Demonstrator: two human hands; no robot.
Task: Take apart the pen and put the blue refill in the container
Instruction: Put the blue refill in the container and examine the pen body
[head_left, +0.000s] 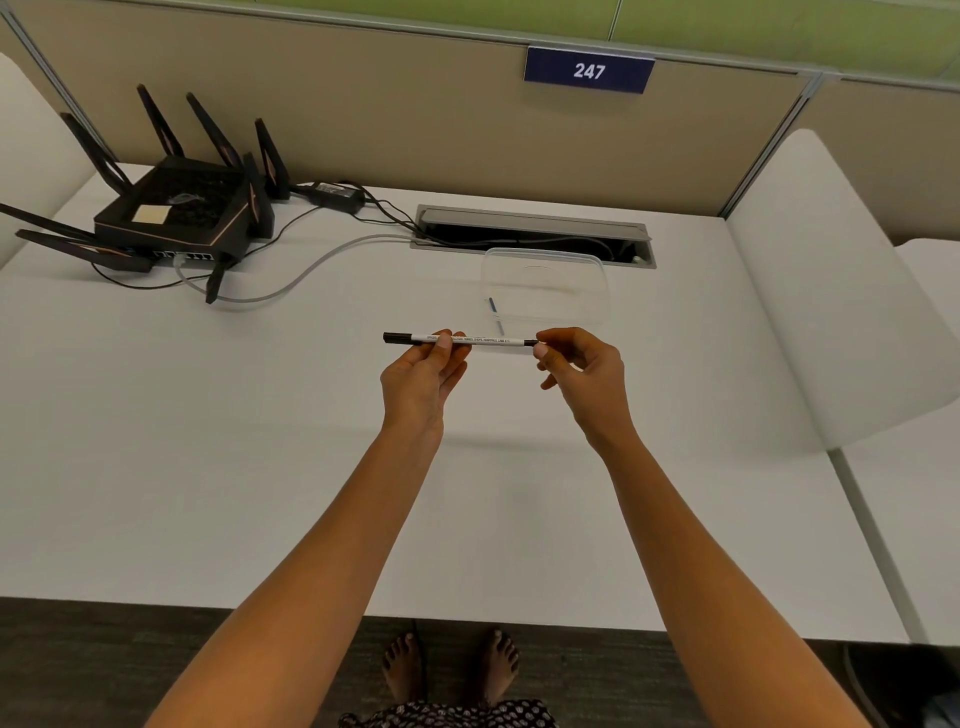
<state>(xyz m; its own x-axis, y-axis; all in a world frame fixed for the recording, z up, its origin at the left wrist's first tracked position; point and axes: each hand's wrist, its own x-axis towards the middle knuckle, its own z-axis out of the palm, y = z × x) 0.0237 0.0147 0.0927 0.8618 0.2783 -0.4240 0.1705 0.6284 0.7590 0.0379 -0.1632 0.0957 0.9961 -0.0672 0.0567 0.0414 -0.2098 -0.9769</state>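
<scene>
A white pen with black ends and printed text is held level above the white desk. My left hand pinches the barrel near its left part, leaving the black cap end sticking out to the left. My right hand pinches the black tip at the pen's right end with thumb and forefinger. Just behind the pen stands a clear plastic container; a thin blue refill shows at its left wall.
A black router with several antennas and cables sits at the back left. An open cable slot lies behind the container. White dividers rise at the right and far left. The desk's front edge is close to me.
</scene>
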